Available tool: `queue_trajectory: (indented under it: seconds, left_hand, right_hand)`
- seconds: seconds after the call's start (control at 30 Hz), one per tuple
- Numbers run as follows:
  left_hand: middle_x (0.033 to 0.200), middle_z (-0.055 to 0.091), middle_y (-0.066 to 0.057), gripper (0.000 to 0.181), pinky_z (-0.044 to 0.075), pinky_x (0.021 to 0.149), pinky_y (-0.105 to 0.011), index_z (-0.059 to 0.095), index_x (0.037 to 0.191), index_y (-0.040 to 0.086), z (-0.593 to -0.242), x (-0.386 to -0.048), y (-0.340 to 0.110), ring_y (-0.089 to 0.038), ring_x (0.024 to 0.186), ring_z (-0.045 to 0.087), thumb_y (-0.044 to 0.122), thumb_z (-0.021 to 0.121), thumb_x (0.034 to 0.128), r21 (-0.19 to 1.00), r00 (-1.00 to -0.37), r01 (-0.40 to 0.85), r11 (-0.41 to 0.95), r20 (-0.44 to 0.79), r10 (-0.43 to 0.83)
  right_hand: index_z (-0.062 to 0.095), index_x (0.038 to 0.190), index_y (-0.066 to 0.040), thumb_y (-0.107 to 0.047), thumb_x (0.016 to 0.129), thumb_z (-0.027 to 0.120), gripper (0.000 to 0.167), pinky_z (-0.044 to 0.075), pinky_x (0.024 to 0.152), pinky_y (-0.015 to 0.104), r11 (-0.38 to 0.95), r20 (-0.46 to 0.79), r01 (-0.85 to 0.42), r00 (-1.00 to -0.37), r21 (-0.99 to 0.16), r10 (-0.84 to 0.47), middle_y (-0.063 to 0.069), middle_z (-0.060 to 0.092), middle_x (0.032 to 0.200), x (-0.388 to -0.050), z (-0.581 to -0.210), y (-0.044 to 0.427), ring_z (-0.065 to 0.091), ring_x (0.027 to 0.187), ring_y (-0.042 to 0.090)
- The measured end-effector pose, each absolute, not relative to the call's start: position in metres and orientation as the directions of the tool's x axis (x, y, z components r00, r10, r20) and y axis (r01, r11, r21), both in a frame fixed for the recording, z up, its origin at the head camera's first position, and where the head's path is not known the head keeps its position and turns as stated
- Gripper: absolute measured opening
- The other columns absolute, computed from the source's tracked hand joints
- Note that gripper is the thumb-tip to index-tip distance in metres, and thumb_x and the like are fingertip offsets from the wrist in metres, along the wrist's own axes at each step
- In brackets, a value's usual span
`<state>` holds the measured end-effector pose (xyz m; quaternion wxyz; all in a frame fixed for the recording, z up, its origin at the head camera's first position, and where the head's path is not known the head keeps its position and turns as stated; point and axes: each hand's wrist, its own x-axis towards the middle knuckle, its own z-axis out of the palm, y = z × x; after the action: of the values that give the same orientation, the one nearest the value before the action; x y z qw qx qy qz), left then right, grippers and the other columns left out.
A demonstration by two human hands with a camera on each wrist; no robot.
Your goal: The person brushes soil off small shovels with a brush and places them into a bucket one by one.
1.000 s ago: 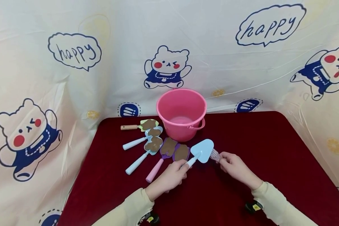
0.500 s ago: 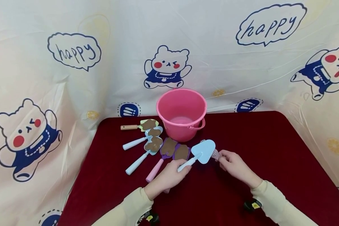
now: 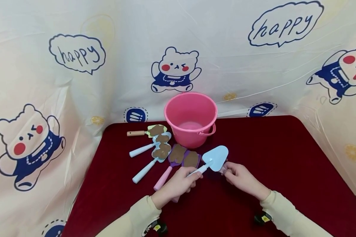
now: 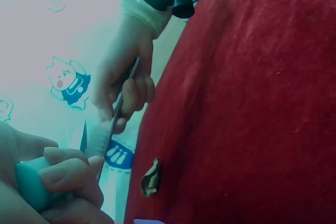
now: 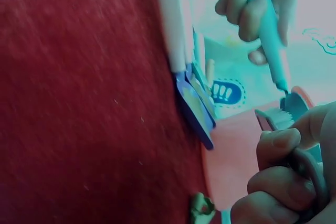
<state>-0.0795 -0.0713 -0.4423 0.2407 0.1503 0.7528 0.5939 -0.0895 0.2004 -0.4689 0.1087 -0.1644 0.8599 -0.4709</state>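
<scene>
My left hand grips the pale handle of a light blue trowel, whose blade is raised above the red cloth and points away to the right. In my right hand is a small brush with pale bristles, held close behind the blade. From the head view the blade hides most of the brush. The left wrist view shows the bristles at the blade, but whether they touch it I cannot tell. No brown patch shows on the near face of this blade.
A pink bucket stands at the back middle. To its left and front lie several trowels with brown patches, among them one with a wooden handle and a purple one. A small crumpled greenish thing lies on the red cloth.
My right hand has moved slightly left with the brush, which is now more hidden behind the blade. The left hand and trowel have barely shifted.
</scene>
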Motion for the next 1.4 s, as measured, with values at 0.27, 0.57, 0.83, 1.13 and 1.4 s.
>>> queue_trajectory:
  seconds: [0.27, 0.57, 0.83, 1.13, 1.4]
  left_hand:
    - [0.062, 0.045, 0.000, 0.031, 0.031, 0.046, -0.022, 0.063, 0.106, -0.013, -0.434, -0.086, -0.076, -0.009, 0.048, 0.034, 0.016, 0.052, 0.1084, 0.969, -0.830, -0.046, 0.243, -0.173, 0.531]
    - [0.061, 0.041, 0.002, 0.033, 0.029, 0.046, -0.022, 0.060, 0.109, -0.015, -0.433, -0.087, -0.077, -0.009, 0.050, 0.031, 0.017, 0.050, 0.1095, 0.973, -0.807, -0.117, 0.201, -0.211, 0.551]
    - [0.062, 0.045, 0.000, 0.032, 0.033, 0.046, -0.022, 0.064, 0.108, -0.012, -0.436, -0.085, -0.082, -0.009, 0.050, 0.035, 0.018, 0.053, 0.1085, 0.965, -0.835, -0.071, 0.253, -0.196, 0.515]
    - [0.066, 0.049, 0.004, 0.027, 0.034, 0.049, -0.022, 0.062, 0.090, 0.004, -0.437, -0.086, -0.079, -0.006, 0.054, 0.041, 0.023, 0.055, 0.1079, 0.906, -0.870, 0.113, 0.409, -0.108, 0.480]
    - [0.066, 0.049, 0.004, 0.026, 0.034, 0.048, -0.022, 0.061, 0.089, 0.006, -0.437, -0.085, -0.078, -0.004, 0.053, 0.040, 0.022, 0.055, 0.1079, 0.900, -0.875, 0.120, 0.418, -0.103, 0.473]
  right_hand:
    - [0.055, 0.080, -0.012, -0.001, 0.094, 0.055, 0.018, 0.037, 0.051, 0.021, 0.510, 0.016, -0.201, -0.939, -0.836, -0.345, -0.010, 0.047, 0.062, -0.092, -0.469, 0.201, 0.041, 0.053, 0.002]
    - [0.063, 0.091, -0.007, 0.000, 0.091, 0.055, 0.011, 0.040, 0.054, 0.023, 0.511, 0.052, -0.198, -0.957, -0.837, -0.285, -0.006, 0.054, 0.069, -0.093, -0.463, 0.206, 0.043, 0.056, 0.004]
    - [0.064, 0.098, -0.001, -0.002, 0.094, 0.054, 0.011, 0.037, 0.050, 0.023, 0.537, -0.034, -0.131, -0.958, -0.834, -0.286, -0.006, 0.050, 0.064, -0.094, -0.458, 0.210, 0.042, 0.053, 0.005]
    - [0.065, 0.096, 0.001, -0.001, 0.095, 0.050, 0.014, 0.037, 0.047, 0.022, 0.550, -0.099, -0.130, -0.925, -0.825, -0.368, -0.004, 0.051, 0.062, -0.096, -0.451, 0.210, 0.043, 0.052, 0.005]
    - [0.064, 0.097, 0.001, -0.006, 0.101, 0.053, 0.014, 0.036, 0.048, 0.024, 0.549, -0.083, -0.106, -0.948, -0.829, -0.308, -0.002, 0.048, 0.061, -0.105, -0.439, 0.221, 0.041, 0.052, 0.008]
